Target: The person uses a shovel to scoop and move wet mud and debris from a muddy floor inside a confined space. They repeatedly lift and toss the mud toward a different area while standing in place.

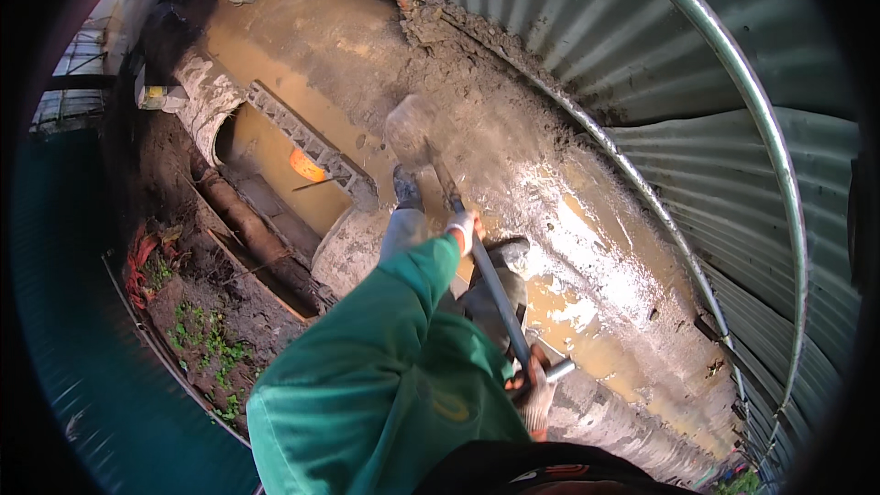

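A long-handled shovel [495,289] slants across the middle, its muddy blade [411,128] at the far end against the wet mud. My left hand [465,229], in a pale glove with an orange cuff, is closed around the shaft below the blade. Close to my body, my right hand [539,396], gloved likewise, grips the shovel's top end beside its crosswise grip; some of its fingers are hidden. My muddy boots stand on either side of the shaft, the left boot [407,187] nearest the blade.
Brown water surrounds a slotted concrete strip [302,136], with an orange object [306,166] beside it. A broken concrete pipe [209,101] and a rusty pipe [243,215] lie left. Corrugated metal sheeting [733,174] and a curved metal tube [765,119] bound the right.
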A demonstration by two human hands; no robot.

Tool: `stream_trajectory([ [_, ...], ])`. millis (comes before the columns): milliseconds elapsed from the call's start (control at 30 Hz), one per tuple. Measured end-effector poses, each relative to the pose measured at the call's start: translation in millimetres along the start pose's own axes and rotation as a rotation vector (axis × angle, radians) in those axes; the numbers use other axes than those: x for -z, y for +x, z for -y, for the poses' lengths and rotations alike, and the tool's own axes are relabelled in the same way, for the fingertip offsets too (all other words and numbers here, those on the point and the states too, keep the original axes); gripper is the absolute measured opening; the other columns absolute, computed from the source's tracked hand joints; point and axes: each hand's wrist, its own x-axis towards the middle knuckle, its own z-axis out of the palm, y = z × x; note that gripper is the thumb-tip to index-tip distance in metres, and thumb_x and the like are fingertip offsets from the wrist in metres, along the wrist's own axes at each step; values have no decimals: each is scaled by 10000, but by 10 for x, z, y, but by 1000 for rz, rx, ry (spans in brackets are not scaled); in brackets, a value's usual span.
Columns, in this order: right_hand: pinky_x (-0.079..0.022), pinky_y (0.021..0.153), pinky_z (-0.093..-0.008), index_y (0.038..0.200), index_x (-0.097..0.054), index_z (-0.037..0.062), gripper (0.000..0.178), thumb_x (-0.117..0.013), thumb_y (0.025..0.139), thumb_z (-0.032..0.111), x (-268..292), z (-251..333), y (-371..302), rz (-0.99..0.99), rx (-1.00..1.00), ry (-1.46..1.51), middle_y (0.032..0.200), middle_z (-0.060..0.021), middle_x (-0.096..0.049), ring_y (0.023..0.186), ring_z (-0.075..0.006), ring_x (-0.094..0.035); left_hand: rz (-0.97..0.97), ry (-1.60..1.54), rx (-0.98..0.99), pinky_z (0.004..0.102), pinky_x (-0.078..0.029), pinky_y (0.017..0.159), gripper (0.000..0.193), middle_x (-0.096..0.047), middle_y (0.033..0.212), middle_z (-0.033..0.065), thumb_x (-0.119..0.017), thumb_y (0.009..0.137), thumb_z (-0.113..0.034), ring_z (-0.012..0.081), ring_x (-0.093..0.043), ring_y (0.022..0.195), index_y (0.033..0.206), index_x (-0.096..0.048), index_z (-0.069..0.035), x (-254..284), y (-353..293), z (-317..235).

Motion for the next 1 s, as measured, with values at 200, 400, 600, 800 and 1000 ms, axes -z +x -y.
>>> stream_trajectory([
  [200, -434, 407, -289, 1303, -625, 55, 400, -642, 1008, 324, 1643, -391, 441, -433, -125, -8, 672, -52, -607, 419, -119, -471, -176, 202, 188, 376, -431, 442, 279, -495, 601, 48, -592, 978, -157, 205, -479, 460, 725, -494, -94, -550, 382, 1990],
  [400, -473, 368, -329, 1297, -611, 59, 466, -555, 1029, 437, 2861, -728, 753, -441, 24, -82, 676, -122, -659, 376, -168, -484, 10, 72, 390, 385, -506, 486, 234, -518, 613, 57, -636, 977, -191, 193, -513, 469, 813, -520, -70, -738, 755, 2754],
  [600, -466, 394, -289, 1259, -628, 30, 386, -644, 1003, 317, 1087, -286, 1407, -435, 68, -69, 764, -62, -641, 403, -130, -483, -107, 32, 290, 401, -508, 481, 193, -560, 626, 63, -646, 963, -201, 222, -553, 487, 854, -575, -58, -608, 1280, 1483],
  [800, -421, 418, -303, 1220, -643, 27, 417, -624, 1006, 385, -1582, -868, 2890, -251, -99, -33, 559, -33, -497, 416, -142, -480, -203, 57, 29, 378, -459, 473, 183, -492, 651, 53, -625, 975, -144, 185, -490, 516, 828, -549, -64, 51, 2701, -1459],
  [1000, -436, 387, -290, 1093, -629, 35, 401, -706, 982, 412, -2664, -2165, 4614, -499, -273, -2, 724, -40, -578, 462, -144, -517, -233, 251, -35, 389, -523, 578, 206, -504, 687, 36, -639, 1028, -202, 190, -491, 570, 915, -531, -67, 506, 3876, -2942],
])
